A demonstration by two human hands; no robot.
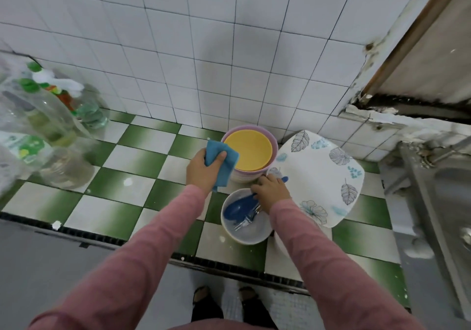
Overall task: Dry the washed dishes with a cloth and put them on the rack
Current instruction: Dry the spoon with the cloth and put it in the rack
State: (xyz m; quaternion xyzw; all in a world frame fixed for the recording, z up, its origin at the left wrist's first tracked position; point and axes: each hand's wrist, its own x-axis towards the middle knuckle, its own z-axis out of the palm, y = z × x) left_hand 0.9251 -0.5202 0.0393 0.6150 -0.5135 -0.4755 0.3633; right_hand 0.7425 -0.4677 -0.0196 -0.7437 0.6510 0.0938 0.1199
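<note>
The blue cloth (221,162) is folded up in the left hand (204,170), thumb pinned across it, held just at the edge of the stacked bowls and not wiping anything. The right hand (271,189) is down at the white bowl (249,238), fingers curled over the handle of the blue spoon (240,207), whose scoop lies inside the bowl beside some metal cutlery (244,222). It looks like the spoon is the piece about to be lifted for drying.

From where I stand, little of the job looks done. No rack is in sight, so I can't say what has already been put away. What I can see is a whole pile waiting on the counter (142,161): a yellow bowl (248,154) nested in a lilac bowl (246,176) just behind the white one, and a large leaf-patterned plate (321,176) lying close to the right of them, seemingly on top of other plates. Whether any of these is already dry I can't tell — nothing shows drops clearly.

So what's left, by my reckoning, is the spoon, the rest of the cutlery, three bowls at least and the plate, each to be wiped and carried off.

Further out, the sink (443,202) sits at the right end of the counter, and a cluster of clear bottles (51,131) stands at the left.
</note>
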